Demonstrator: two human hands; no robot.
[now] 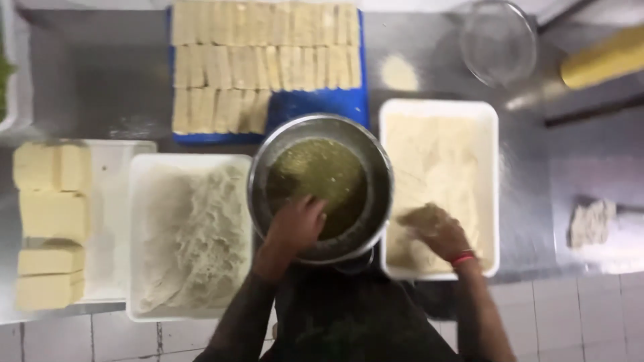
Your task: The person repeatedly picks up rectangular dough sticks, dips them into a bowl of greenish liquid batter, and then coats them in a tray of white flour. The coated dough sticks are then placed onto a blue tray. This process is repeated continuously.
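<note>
From the head view, your left hand (298, 224) is down inside the steel bowl (320, 188) at the centre of the frame, at the near edge of the greenish-brown liquid (315, 171). Its fingers curl inward; whether they hold a piece under the surface I cannot tell, since the picture is soft and the liquid is murky. Your right hand (436, 231) lies in the white tray of pale crumbs (439, 181) at centre right, heavily caked with coating, fingers loosely spread and pressing down; a piece may be under the palm, but it blends with the crumbs.

By the look of it you are at the dip-and-coat stage: wet hand in the bowl, dry hand in the crumbs. The next move calls for lifting the dipped piece clear, letting it drain, and passing it right without wetting the crumb tray.

Cut slabs (265, 64) wait in rows on the blue board (315, 107) at top centre. A second white tray of flour (191, 234) sits lower left, with thick pale blocks (52, 221) at far left. A glass bowl (498, 41) stands upper right.

Your forearms are cut off at the bottom edge, and the yellow object at upper right runs out of frame.
</note>
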